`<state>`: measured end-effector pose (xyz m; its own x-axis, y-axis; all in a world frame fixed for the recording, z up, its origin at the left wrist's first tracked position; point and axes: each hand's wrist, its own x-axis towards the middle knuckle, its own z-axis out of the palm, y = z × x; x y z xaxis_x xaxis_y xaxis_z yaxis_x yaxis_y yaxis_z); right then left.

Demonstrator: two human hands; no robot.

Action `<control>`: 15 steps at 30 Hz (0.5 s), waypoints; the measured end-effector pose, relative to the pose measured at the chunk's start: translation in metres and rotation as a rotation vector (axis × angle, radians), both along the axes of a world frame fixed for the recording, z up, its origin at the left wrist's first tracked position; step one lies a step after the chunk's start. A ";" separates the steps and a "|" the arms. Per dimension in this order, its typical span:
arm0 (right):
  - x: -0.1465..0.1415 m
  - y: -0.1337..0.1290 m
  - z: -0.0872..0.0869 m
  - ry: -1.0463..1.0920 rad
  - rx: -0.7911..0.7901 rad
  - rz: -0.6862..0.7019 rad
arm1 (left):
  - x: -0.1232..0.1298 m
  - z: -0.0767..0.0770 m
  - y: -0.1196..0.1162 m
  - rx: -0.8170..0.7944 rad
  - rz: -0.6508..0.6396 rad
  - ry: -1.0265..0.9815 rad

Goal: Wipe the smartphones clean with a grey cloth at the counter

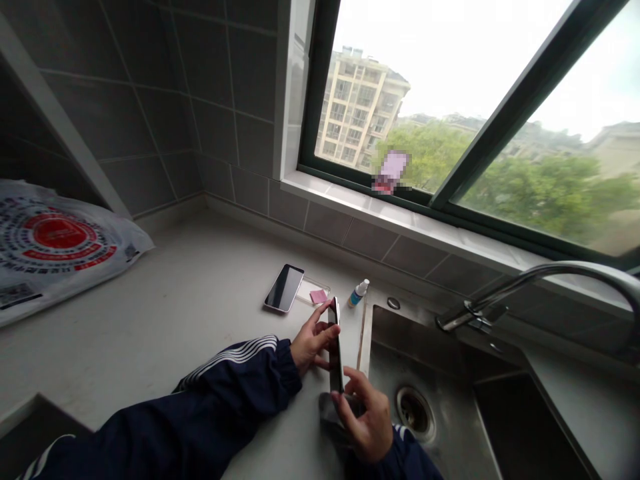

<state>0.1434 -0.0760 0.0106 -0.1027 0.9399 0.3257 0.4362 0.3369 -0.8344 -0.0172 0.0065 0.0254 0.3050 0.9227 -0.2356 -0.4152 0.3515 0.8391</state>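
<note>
Held phone: a dark slab (pixel 337 363) is standing nearly edge-on to the camera, above the counter (pixel 200 267) and just left of the sink (pixel 400 343).

Left hand: the left hand (pixel 311 345) is closing thumb and fingers around the phone's upper half, leaving little gap.

Right hand: the right hand (pixel 370 417) is keeping its fingers curled and parted, thumb and forefinger meeting the phone's lower end; whether they are gripping or only touching, one cannot tell.

Counter beyond the hands: a second phone (pixel 284 288) is lying flat, dark face up, beside a clear case (pixel 307 291); a pink square (pixel 318 297) is resting on the case. A small spray bottle (pixel 358 293) is standing near the sink's corner.

Right side: a curved faucet (pixel 550 268) is arching over the basin, where a round drain (pixel 415 410) is showing.

Left side: a printed plastic bag (pixel 65 233) is lying by the wall, the frame cutting it off.

Hard to make out: the phone's broad faces are turning away from clear view; a dark grey patch (pixel 327 410) is lying partly hidden behind the right hand; pixelation is masking a spot on the window (pixel 505 100).
</note>
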 end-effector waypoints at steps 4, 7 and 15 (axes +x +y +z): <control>0.001 0.001 0.001 0.053 -0.082 0.003 | 0.000 0.001 0.001 0.005 0.010 0.037; 0.002 0.005 0.000 0.125 -0.168 0.004 | -0.001 -0.002 0.001 -0.022 0.024 0.045; 0.011 0.022 0.002 0.360 -0.384 0.027 | 0.004 -0.008 0.004 -0.119 0.054 -0.034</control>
<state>0.1548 -0.0541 0.0127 -0.0734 0.9970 -0.0227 0.0946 -0.0157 -0.9954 -0.0135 0.0102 0.0170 0.2650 0.9041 -0.3352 -0.4640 0.4243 0.7776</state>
